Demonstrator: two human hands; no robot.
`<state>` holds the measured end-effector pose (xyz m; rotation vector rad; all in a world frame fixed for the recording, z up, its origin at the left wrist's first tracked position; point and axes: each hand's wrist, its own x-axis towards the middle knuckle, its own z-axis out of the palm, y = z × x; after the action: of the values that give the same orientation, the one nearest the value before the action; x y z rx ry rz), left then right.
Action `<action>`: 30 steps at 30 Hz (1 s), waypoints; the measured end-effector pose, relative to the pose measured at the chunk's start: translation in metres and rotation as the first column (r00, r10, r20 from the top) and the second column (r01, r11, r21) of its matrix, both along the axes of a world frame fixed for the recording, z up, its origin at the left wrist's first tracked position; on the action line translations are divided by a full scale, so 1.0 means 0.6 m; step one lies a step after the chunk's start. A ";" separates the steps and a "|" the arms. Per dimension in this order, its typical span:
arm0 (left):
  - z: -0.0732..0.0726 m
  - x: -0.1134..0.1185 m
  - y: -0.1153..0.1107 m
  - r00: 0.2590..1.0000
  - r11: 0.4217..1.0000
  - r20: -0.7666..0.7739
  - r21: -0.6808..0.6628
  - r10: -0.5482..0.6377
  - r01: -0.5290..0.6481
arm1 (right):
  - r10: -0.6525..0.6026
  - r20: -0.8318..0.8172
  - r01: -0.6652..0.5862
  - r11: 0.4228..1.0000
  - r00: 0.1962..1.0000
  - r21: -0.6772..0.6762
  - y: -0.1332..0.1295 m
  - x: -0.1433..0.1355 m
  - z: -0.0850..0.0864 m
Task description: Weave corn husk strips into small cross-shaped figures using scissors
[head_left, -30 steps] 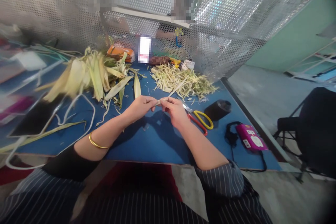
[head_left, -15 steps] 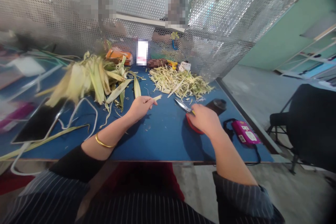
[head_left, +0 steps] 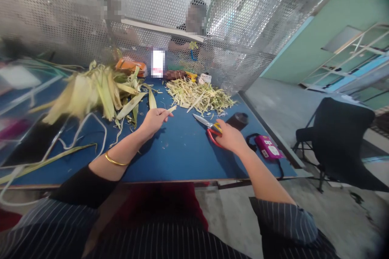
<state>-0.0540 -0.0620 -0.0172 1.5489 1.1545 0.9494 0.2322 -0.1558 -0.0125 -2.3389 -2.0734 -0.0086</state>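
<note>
My left hand (head_left: 154,122) pinches a short pale strip of husk (head_left: 172,109) over the blue table (head_left: 179,149). To its right, my right hand (head_left: 228,135) is closed on red-handled scissors (head_left: 208,123), whose blades point up and to the left, apart from the strip. Behind both hands lies a pile of thin cut husk shreds (head_left: 197,95). A heap of long whole corn husks (head_left: 97,93) spreads at the left, some leaves reaching close to my left hand.
Right of my right hand are a black cylinder (head_left: 238,120) and a magenta box (head_left: 269,147) with a black strap. A lit phone (head_left: 158,63) and orange packet (head_left: 131,67) stand behind. A dark tablet (head_left: 33,141) and white cable lie left. Behind perforated sheeting sits a person (head_left: 196,18).
The view has shifted, so most things appear further left. My right hand has turned and lifted the scissors slightly, showing more of the red and yellow handles. My left hand still holds the strip.
</note>
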 end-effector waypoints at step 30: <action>-0.019 0.017 -0.002 0.994 0.998 0.086 0.001 -0.067 0.068 | 0.181 -0.860 -0.132 0.982 0.478 0.133 0.014 -0.151 -0.026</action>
<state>-0.0438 -0.0632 -0.0288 1.5212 1.0363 0.9597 0.1415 -0.1477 -0.0278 -1.5055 -1.6350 0.9246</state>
